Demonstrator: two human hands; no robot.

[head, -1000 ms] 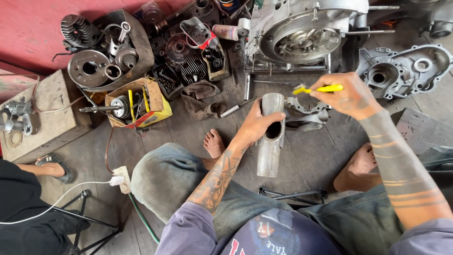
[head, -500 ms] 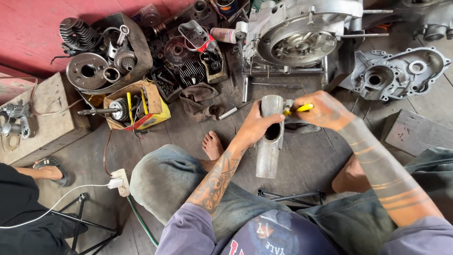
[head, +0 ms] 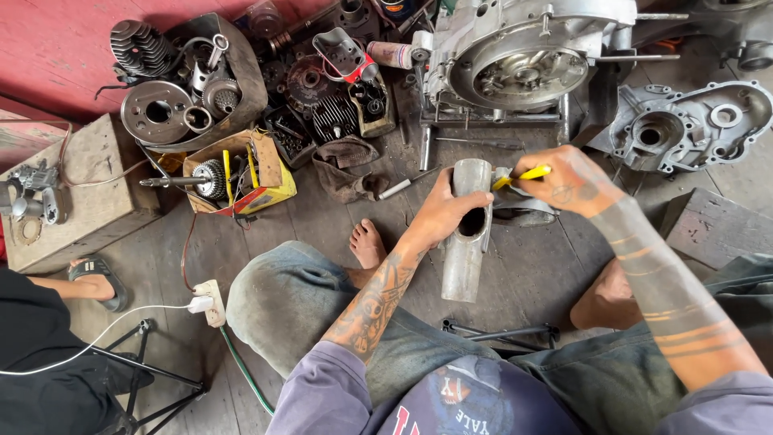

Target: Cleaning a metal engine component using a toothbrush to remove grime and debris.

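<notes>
Gripping one grey metal tube (head: pixel 465 242), left hand (head: pixel 439 216) — right hand (head: pixel 568 181) pinches one yellow-handled tool (head: pixel 523 176).

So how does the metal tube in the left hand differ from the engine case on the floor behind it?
The metal tube is slim, smooth and plain, with one oval hole in its side; the engine case is broad and bulky, with a large round opening and studs. The left hand grips the tube, and the right hand brings a yellow-handled tool to its top; the case stands untouched. Both are dull grey metal.
</notes>
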